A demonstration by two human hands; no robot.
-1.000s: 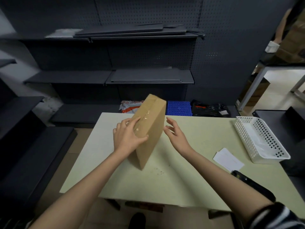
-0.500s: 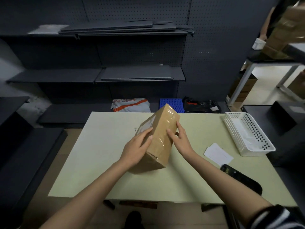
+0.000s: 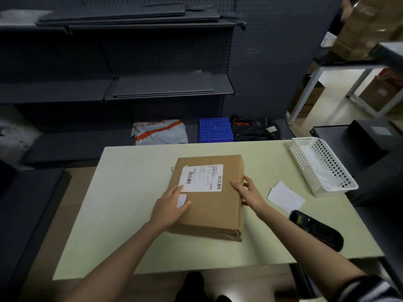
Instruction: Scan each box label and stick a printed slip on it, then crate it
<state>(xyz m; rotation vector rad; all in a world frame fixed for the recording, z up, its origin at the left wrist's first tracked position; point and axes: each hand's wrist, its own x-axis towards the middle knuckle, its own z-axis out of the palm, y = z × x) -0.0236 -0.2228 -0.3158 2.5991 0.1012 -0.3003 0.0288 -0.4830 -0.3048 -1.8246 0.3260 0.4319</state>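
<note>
Two hands rested on the box (image 3: 209,197) when I checked the feed. The left hand (image 3: 169,205) lay flat on its top at the lower-left corner, fingers (image 3: 177,190) nearly straight and pressing, tips touching the edge of the shipping label (image 3: 201,177). The right hand (image 3: 250,194) sat at the box's right edge, fingers loosely spread, some on top and some along the side; I saw no real grip from either hand.

The box lay flat near the centre of the pale surface (image 3: 122,203), label up, its long axis running from the lower frame toward the top. The black handheld scanner (image 3: 316,231) lay at lower right, just beyond the right forearm, so I judged the right hand nearer to it for the scan. The white slips (image 3: 285,196) lay between that hand and the white perforated basket (image 3: 322,166) at the right edge.

The label showed barcodes at its left and right ends; its printed text was too small for me to read. A small white sticker (image 3: 181,200) sat partly under the left hand.
</note>
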